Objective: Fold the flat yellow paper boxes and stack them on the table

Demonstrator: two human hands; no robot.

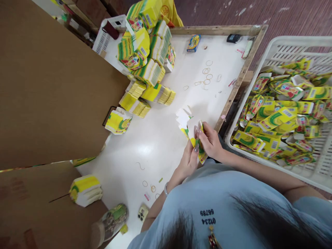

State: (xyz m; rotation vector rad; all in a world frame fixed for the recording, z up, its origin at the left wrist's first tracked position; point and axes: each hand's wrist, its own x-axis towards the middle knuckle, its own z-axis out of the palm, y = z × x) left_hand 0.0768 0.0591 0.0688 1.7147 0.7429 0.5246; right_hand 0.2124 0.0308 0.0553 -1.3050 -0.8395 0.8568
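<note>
Both my hands grip one small yellow and green carton (192, 133) with white flaps sticking up, held low over the white table (155, 138) near its right edge. My left hand (189, 159) wraps it from below, thumb up against its side. My right hand (211, 140) closes on it from the right, fingers curled over the front. Flat cartons of the same print lie in stacks (147, 69) at the back left of the table.
A white plastic crate (285, 114) full of folded cartons stands to my right. Large brown cardboard boxes (46, 86) wall the left side. Rubber bands (206, 77) lie scattered on the table. A phone (142, 211) and a bundle of flat cartons (85, 190) lie near me.
</note>
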